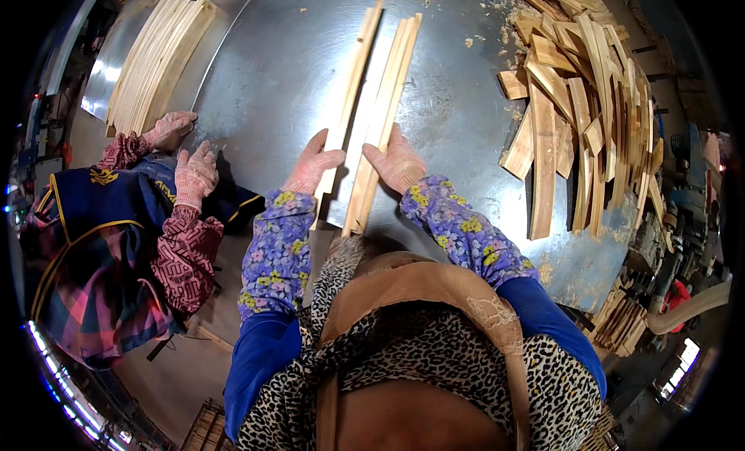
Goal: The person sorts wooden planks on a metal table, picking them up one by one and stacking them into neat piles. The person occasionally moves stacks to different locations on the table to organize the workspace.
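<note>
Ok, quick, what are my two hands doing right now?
Left hand: closed on pale wooden strips.
Right hand: closed on a separate bundle of wooden strips.

Wooden strips partly hide the person's left hand and right hand, so the full grip of each cannot be seen. The picture's upper edge cuts off the heap of offcut boards at far right, its lower edge the leopard-print cloth; machinery along the right rim is too dim to identify.
</note>
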Demonstrator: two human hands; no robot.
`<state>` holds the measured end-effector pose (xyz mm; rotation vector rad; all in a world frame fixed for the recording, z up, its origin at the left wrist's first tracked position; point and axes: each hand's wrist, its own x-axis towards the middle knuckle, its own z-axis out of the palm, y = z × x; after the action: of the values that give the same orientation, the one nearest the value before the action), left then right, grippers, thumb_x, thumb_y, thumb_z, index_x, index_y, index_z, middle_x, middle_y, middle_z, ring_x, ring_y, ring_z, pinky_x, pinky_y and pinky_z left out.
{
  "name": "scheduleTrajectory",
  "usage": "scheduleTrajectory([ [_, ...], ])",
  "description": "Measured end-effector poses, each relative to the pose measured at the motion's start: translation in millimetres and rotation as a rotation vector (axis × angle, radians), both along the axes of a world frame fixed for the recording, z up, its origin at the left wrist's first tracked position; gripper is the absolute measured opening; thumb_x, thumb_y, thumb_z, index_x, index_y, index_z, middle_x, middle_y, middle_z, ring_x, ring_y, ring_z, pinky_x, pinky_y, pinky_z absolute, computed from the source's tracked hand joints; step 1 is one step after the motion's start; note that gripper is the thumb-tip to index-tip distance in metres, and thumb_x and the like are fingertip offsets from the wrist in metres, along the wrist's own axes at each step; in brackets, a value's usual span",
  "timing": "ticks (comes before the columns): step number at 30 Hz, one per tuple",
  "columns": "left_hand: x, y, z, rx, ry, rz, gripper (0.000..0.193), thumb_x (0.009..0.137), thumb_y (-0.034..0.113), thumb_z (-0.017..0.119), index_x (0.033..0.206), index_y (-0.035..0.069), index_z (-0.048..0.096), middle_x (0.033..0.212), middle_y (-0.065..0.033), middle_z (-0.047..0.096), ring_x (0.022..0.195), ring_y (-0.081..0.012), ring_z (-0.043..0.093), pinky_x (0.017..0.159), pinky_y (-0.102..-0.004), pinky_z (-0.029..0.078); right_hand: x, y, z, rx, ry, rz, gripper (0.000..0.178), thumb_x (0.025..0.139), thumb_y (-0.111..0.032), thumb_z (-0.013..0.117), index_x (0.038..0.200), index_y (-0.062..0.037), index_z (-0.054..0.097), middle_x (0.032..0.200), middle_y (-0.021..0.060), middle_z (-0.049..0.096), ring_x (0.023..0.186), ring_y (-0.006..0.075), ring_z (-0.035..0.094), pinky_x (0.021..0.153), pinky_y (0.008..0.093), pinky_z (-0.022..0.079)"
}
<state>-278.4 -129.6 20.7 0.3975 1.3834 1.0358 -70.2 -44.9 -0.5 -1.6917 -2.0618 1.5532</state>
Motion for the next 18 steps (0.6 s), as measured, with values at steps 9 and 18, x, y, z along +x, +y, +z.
scheduleTrajectory([
  [9, -6, 6, 62, 0.112, -0.117, -0.028, 0.092, 0.082, 0.018, 0.079, 0.163, -0.001, 0.04, 0.135, -0.0153, 0.065, 0.113, -0.025, 0.068, 0.098, -0.0371, 0.06, -39, 37, 2, -0.128, 0.384, -0.058, 0.108, 0.1, -0.059, 0.066, 0.169, 0.0062, 0.017, 0.159, 0.0369, 0.046, 0.139, 0.0453, 0.059, 0.118, 0.0459, 0.048],
  [18, 32, 19, 32, 0.1, -0.005, -0.151, 0.075, 0.093, 0.018, 0.07, 0.162, 0.002, 0.046, 0.148, -0.0193, 0.064, 0.128, -0.0277, 0.065, 0.109, -0.0386, 0.052, -8, 47, 34, -0.355, 0.882, -0.518, 0.087, 0.094, -0.013, 0.076, 0.167, 0.0009, 0.031, 0.14, 0.0237, 0.067, 0.125, 0.0304, 0.068, 0.104, 0.0409, 0.059],
])
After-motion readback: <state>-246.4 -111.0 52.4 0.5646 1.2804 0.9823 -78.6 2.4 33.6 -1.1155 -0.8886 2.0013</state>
